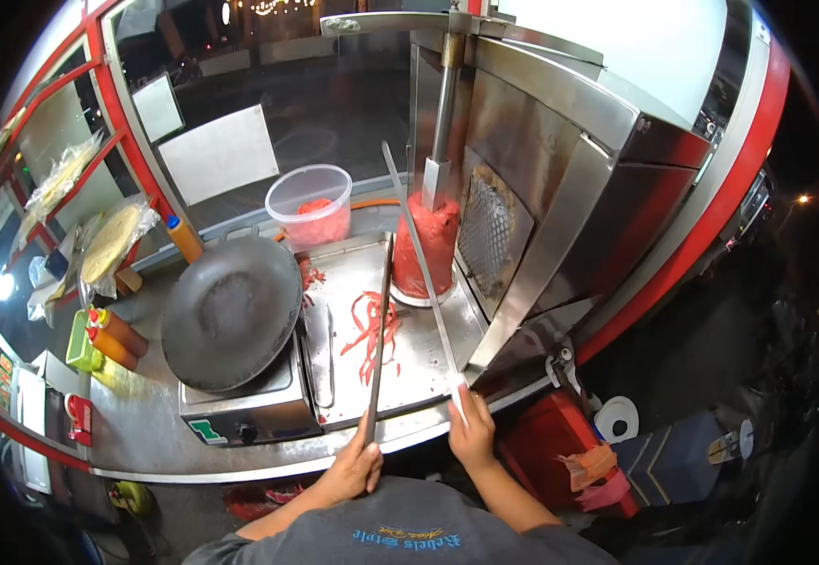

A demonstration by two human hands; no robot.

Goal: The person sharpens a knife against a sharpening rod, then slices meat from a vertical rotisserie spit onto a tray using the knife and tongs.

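Observation:
My left hand (351, 471) is closed round the lower end of a dark rod (381, 339), which points up over the metal tray (348, 405). In my right hand (472, 431) is the white handle of a long knife (423, 264). Its blade slants up and left, passing in front of the red meat stack (438, 247) on the vertical spit (444, 122). Thin red meat strips (370, 330) lie on the tray, left of the stack. A second knife (326, 363) rests at the tray's left side.
A black pan (232, 314) sits on a cooker (240, 414) at left. Behind the tray stands a plastic tub (310, 207) with red meat. The metal grill housing (560, 169) rises at right. Sauce bottles (116, 341) stand at far left, near wrapped flatbreads (113, 247).

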